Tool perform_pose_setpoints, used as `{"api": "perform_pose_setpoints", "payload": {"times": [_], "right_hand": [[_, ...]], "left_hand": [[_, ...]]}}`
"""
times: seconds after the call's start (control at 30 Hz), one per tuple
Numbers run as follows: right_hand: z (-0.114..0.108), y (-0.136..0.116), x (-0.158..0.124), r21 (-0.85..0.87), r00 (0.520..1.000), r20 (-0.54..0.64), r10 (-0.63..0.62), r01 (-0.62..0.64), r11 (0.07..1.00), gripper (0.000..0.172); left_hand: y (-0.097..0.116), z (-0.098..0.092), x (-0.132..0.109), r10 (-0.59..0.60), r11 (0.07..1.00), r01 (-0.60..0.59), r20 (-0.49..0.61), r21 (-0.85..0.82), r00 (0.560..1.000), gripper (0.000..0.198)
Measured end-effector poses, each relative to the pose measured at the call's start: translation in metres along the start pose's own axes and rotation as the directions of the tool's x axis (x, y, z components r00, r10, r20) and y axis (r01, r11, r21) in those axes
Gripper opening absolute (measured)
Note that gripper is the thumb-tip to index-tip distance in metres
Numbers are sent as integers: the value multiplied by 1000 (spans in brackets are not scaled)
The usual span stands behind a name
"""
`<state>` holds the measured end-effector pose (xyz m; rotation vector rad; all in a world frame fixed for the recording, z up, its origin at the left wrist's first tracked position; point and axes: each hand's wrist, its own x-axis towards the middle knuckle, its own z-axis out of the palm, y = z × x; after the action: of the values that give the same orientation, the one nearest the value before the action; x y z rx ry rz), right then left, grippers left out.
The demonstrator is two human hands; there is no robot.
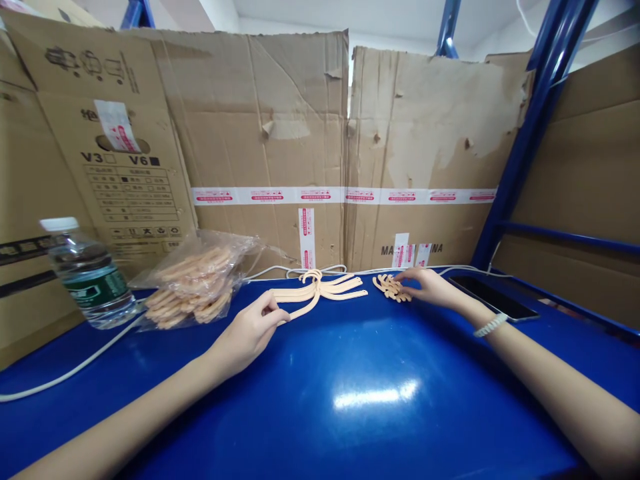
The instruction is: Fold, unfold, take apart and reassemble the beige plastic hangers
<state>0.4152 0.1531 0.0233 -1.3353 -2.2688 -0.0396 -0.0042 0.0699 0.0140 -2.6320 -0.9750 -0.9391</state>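
Observation:
My left hand [253, 328] pinches the end of one arm of a peach-coloured clothes hanger [306, 308]. That hanger lies with several others [343, 285] in a fanned stack, their curved hooks bunched at the back. Over to the right, the fingers of my right hand [427, 287] close at the edge of a small pile of curved peach-coloured plastic pieces [391, 287]. Its fingertips seem to grip one of these pieces, partly hidden by the fingers. A clear plastic bag [193, 280] packed with similar peach-coloured parts lies left of my left hand.
A water bottle [90, 280] stands at the left, near a white cable [75, 370]. Behind my right wrist lies a dark phone [493, 297]. Cardboard sheets [270, 147] wall the back of the blue table [320, 427], and a blue metal post [530, 140] rises at the right.

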Motion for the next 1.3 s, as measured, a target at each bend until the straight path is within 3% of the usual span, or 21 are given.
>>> {"api": "perform_pose_setpoints", "payload": {"times": [0.2, 0.33, 0.53, 0.67, 0.8, 0.9, 1.1, 1.23, 1.3], "right_hand": [[3, -1, 1, 7, 998, 49, -26, 26, 1000, 19], [8, -4, 2, 45, 999, 21, -25, 24, 999, 15], [9, -5, 1, 185, 986, -156, 49, -20, 983, 13], [5, -7, 0, 360, 908, -339, 247, -117, 926, 17], [1, -15, -1, 615, 777, -430, 459, -120, 779, 29], [-5, -30, -4, 780, 726, -412, 551, -32, 626, 31], [-7, -81, -10, 932, 779, -250, 575, 32, 362, 25], [3, -114, -17, 985, 834, -47, 549, -52, 162, 30], [9, -125, -21, 983, 858, 30, 512, -117, 139, 35]], "left_hand": [[4, 9, 3, -44, 998, 42, 70, 43, 997, 17], [6, 14, 8, -22, 998, 15, 123, 57, 992, 19], [7, 15, 11, -28, 997, 18, 139, 69, 990, 32], [-3, 20, 12, -102, 992, 93, 109, 83, 989, 29], [-15, 30, 21, -136, 990, 131, 116, 54, 984, 21], [-21, 40, 28, -154, 988, 152, 147, 24, 977, 15], [-23, 42, 28, -210, 975, 221, 184, -38, 960, 18], [-9, 25, 17, -234, 963, 254, 197, -85, 952, 16], [2, 17, 10, -241, 958, 266, 203, -109, 949, 16]]}}
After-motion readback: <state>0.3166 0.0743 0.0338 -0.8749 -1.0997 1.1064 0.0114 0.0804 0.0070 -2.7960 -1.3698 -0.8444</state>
